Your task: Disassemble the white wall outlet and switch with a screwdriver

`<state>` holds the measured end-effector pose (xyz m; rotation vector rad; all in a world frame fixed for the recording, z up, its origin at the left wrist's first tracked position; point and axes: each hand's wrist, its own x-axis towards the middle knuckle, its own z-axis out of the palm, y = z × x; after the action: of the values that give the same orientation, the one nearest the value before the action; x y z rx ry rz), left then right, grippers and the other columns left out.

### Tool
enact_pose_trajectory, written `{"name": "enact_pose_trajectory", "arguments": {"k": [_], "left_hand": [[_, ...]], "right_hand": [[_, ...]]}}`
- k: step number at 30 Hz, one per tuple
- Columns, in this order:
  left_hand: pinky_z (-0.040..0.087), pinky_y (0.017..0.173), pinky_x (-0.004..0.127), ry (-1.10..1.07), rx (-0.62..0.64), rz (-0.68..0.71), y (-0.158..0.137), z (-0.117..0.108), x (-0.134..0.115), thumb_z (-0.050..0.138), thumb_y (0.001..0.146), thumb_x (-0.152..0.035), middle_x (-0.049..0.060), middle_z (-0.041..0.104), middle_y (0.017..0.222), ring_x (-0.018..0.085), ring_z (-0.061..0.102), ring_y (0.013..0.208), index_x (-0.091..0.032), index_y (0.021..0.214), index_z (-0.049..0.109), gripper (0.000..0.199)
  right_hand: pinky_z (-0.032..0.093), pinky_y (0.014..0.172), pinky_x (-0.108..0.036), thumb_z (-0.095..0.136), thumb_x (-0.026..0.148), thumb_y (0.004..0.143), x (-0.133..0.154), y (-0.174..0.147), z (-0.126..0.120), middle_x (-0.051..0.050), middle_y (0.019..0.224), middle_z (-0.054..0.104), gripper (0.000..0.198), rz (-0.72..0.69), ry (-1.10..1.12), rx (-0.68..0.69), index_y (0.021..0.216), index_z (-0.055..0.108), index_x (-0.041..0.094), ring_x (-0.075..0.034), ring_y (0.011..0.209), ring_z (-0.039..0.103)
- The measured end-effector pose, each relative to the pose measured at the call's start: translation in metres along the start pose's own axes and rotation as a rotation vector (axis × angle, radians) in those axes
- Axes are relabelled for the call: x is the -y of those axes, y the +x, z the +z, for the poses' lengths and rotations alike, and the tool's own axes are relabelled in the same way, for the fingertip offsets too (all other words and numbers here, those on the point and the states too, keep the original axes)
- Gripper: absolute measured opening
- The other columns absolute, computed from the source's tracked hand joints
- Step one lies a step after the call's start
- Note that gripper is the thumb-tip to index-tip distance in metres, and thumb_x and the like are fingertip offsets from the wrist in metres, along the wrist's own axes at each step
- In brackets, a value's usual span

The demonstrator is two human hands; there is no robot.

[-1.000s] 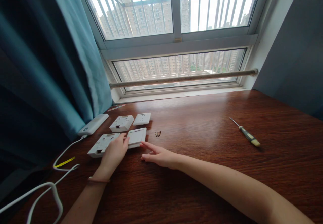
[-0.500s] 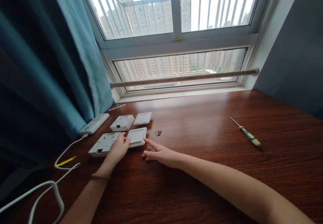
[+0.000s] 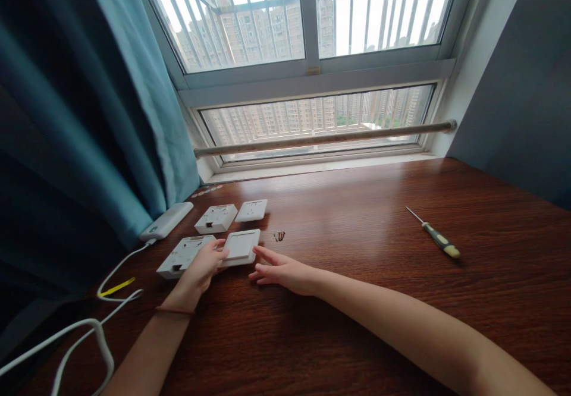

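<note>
A white wall switch plate [image 3: 241, 245] with a large square rocker lies on the wooden table, its near side slightly raised. My left hand [image 3: 207, 264] grips its left edge, thumb on the near side and fingers at the far side. At the plate's right edge, my right hand [image 3: 281, 271] has its index fingertip touching or very close; its fingers are apart and hold nothing. Partly behind my left hand sits a white mounting box [image 3: 178, 259]. Several small screws [image 3: 279, 236] lie just right of the plate.
Beyond the plate are a second white mounting box [image 3: 216, 219] and a white socket plate [image 3: 251, 210]. A screwdriver [image 3: 441, 240] lies at the right. On the left are a white power strip [image 3: 167, 220], its cable, a yellow strip [image 3: 117, 286] and a blue curtain [image 3: 147, 146].
The switch plate has shifted slightly toward me, and my left hand's hold on its left edge looks tighter. My right hand has barely moved.
</note>
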<state>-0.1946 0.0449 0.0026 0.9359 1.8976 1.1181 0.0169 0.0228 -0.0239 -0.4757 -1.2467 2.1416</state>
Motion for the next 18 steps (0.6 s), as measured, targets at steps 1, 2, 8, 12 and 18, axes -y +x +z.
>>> {"name": "enact_pose_trajectory", "arguments": {"k": [1, 2, 8, 12, 18], "left_hand": [[0.049, 0.049, 0.021, -0.001, 0.020, -0.014, -0.002, 0.000, -0.001, 0.057, 0.071, -0.007, 0.007, 0.063, 0.083, 0.012, 0.059, 0.056, -0.011, 0.104, 0.055, 0.033], [0.049, 0.049, 0.021, -0.002, 0.035, -0.026, -0.003, -0.001, -0.003, 0.056, 0.072, -0.007, 0.007, 0.063, 0.084, 0.011, 0.059, 0.057, -0.012, 0.104, 0.055, 0.032], [0.048, 0.047, 0.021, -0.009, 0.091, -0.053, -0.010, -0.002, -0.009, 0.056, 0.072, -0.006, 0.005, 0.062, 0.082, 0.012, 0.059, 0.058, -0.013, 0.104, 0.054, 0.033], [0.047, 0.046, 0.019, -0.002, 0.121, -0.054, -0.013, -0.003, -0.011, 0.059, 0.070, -0.007, 0.005, 0.064, 0.080, 0.013, 0.061, 0.059, -0.013, 0.105, 0.055, 0.035], [0.049, 0.048, 0.020, 0.006, 0.142, -0.002, -0.015, -0.006, -0.012, 0.056, 0.071, -0.007, 0.009, 0.067, 0.089, 0.014, 0.063, 0.065, -0.010, 0.103, 0.057, 0.033]], "right_hand": [[0.045, 0.089, -0.029, 0.073, 0.039, 0.067, -0.001, 0.001, 0.000, -0.004, 0.140, 0.039, 0.078, 0.005, 0.007, -0.005, 0.136, 0.037, 0.030, -0.012, 0.094, 0.062], [0.046, 0.087, -0.028, 0.073, 0.038, 0.068, -0.001, 0.001, 0.001, -0.004, 0.139, 0.040, 0.078, 0.007, 0.015, -0.008, 0.136, 0.036, 0.029, -0.011, 0.093, 0.061], [0.046, 0.083, -0.025, 0.074, 0.036, 0.066, -0.002, 0.002, 0.002, -0.005, 0.132, 0.045, 0.078, -0.012, 0.037, -0.084, 0.134, 0.037, 0.029, -0.010, 0.093, 0.059], [0.045, 0.084, -0.026, 0.073, 0.037, 0.068, 0.000, 0.000, 0.001, -0.004, 0.130, 0.048, 0.070, -0.022, 0.069, -0.016, 0.130, 0.043, 0.029, -0.011, 0.093, 0.059], [0.043, 0.086, -0.029, 0.074, 0.037, 0.067, 0.005, -0.002, 0.000, -0.005, 0.131, 0.049, 0.068, -0.006, 0.126, 0.001, 0.128, 0.045, 0.028, -0.014, 0.097, 0.062]]}}
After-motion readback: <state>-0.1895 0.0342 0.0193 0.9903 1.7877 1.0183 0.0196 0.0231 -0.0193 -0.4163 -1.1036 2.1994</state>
